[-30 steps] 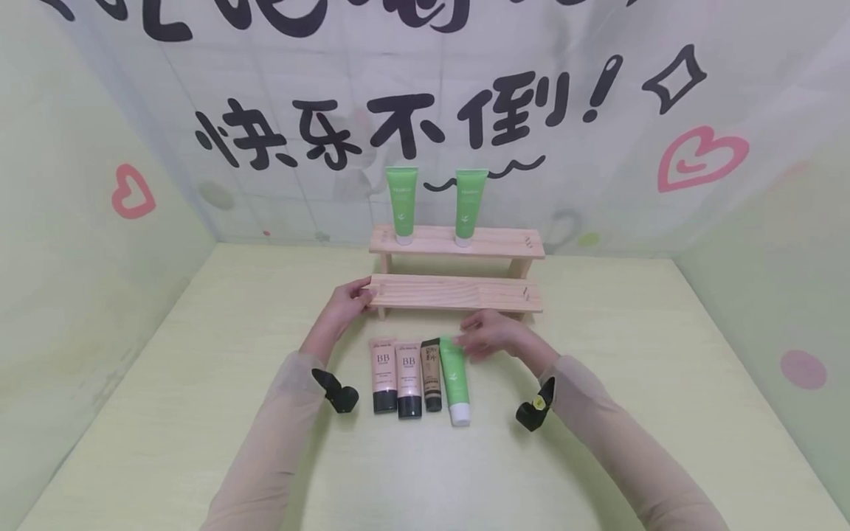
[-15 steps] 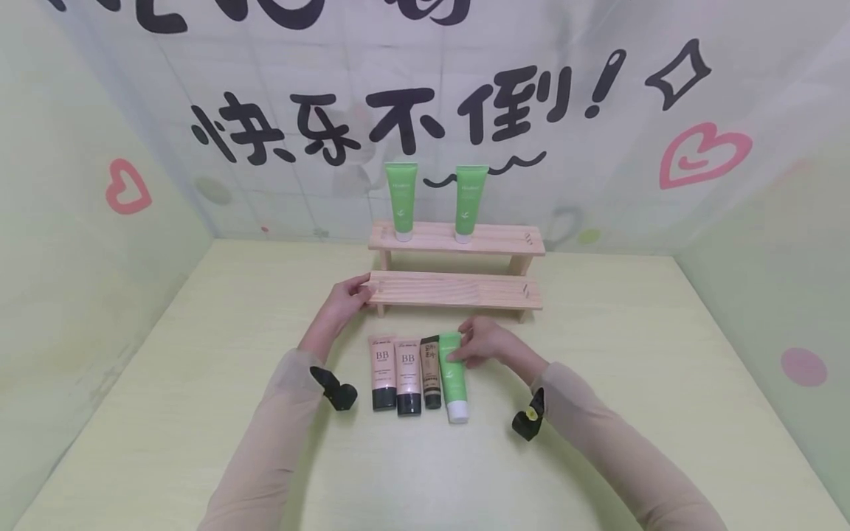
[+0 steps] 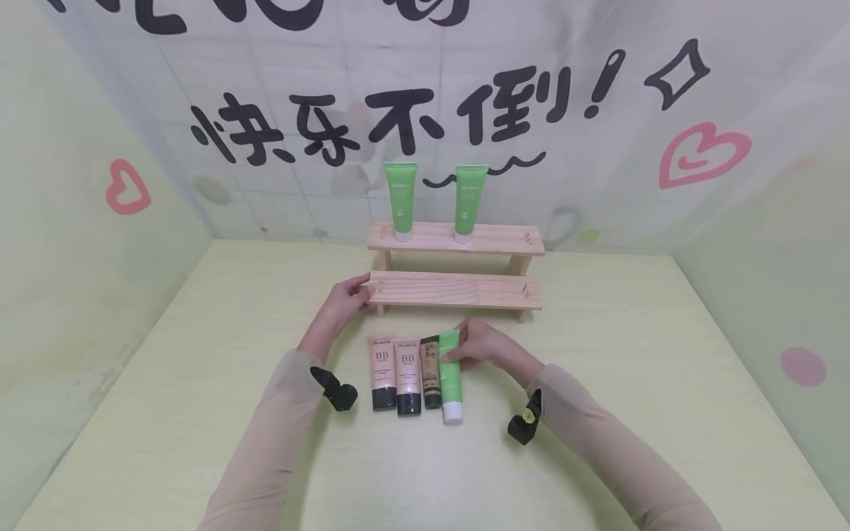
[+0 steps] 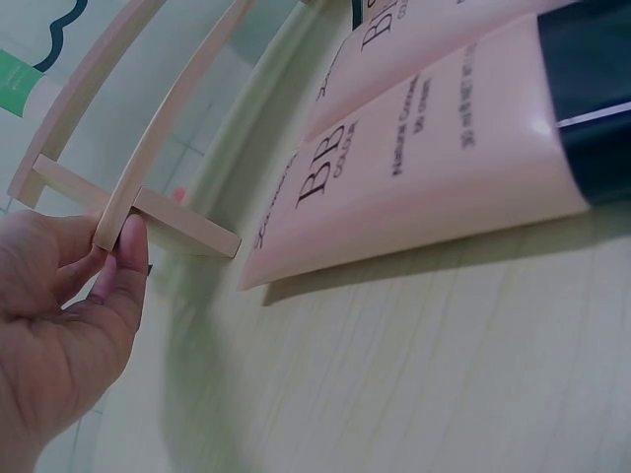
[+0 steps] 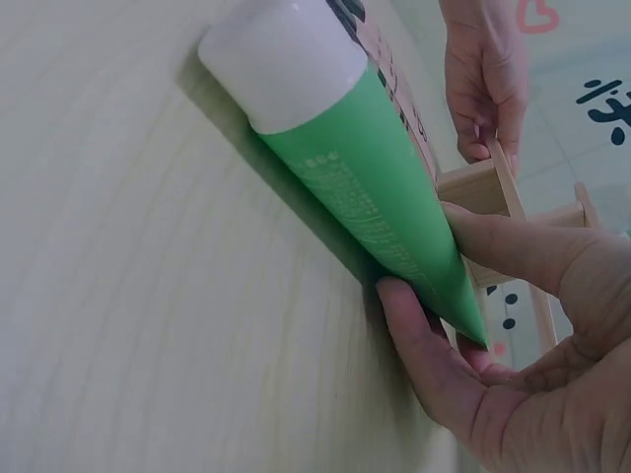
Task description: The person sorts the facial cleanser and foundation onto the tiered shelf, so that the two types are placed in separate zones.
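Observation:
My left hand [image 3: 341, 304] pinches the left end of the lower shelf on a wooden two-tier stand [image 3: 458, 289]; the left wrist view shows thumb and fingers around the board's end. With my right hand [image 3: 488, 344] I hold a green tube [image 3: 450, 376] with a white cap by its flat upper end, thumb on one side and fingers on the other in the right wrist view. This tube lies at the right end of a row, beside a brown tube [image 3: 431, 372] and two pink BB cream tubes [image 3: 382, 369] with black caps.
Two more green tubes, a left one [image 3: 401, 200] and a right one [image 3: 469, 203], stand cap down on the upper shelf [image 3: 432, 237]. Behind the stand rises a printed backdrop [image 3: 299, 206] with black lettering. Side panels flank the pale table [image 3: 199, 413].
My right hand has come down onto the green tube and taken hold of it. The tube has swung slightly left, straighter against the brown one. My left hand stays on the stand.

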`<state>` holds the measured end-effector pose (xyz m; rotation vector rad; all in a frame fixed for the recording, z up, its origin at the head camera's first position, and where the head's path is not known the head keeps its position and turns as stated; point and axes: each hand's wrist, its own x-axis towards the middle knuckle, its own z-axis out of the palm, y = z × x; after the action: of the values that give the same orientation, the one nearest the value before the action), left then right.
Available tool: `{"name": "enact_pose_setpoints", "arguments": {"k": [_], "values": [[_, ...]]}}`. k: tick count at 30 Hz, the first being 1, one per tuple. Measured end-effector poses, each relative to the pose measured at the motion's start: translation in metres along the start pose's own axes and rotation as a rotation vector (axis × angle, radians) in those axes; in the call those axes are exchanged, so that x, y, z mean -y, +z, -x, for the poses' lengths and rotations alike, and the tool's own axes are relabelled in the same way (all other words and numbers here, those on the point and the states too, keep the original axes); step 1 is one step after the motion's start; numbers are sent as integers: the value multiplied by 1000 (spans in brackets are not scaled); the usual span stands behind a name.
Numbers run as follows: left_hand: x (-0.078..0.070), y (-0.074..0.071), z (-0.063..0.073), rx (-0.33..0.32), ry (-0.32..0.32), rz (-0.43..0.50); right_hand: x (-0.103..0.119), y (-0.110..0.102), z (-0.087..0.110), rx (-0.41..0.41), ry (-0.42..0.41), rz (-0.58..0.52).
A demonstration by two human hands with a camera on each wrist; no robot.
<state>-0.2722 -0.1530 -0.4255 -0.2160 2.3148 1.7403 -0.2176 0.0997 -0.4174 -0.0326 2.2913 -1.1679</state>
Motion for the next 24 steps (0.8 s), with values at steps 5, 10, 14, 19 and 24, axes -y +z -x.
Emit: {"name": "enact_pose_setpoints", "arguments": {"k": [5,10,14,19,24], "values": [[0,0,0,-5,-1,-5,-3,1,-1,-7,-5,-41],[-1,0,1,3,-4,0,-7,-1,-2,15,11,-95],[-1,1,0,-1,-11,15,-8,-2,-1,33,18,-110],[-1,1,0,1,-9,18,-9,-2,0,48,10,-135],[1,0,1,10,7,25,-10,-3,0,58,3,-187]]}}
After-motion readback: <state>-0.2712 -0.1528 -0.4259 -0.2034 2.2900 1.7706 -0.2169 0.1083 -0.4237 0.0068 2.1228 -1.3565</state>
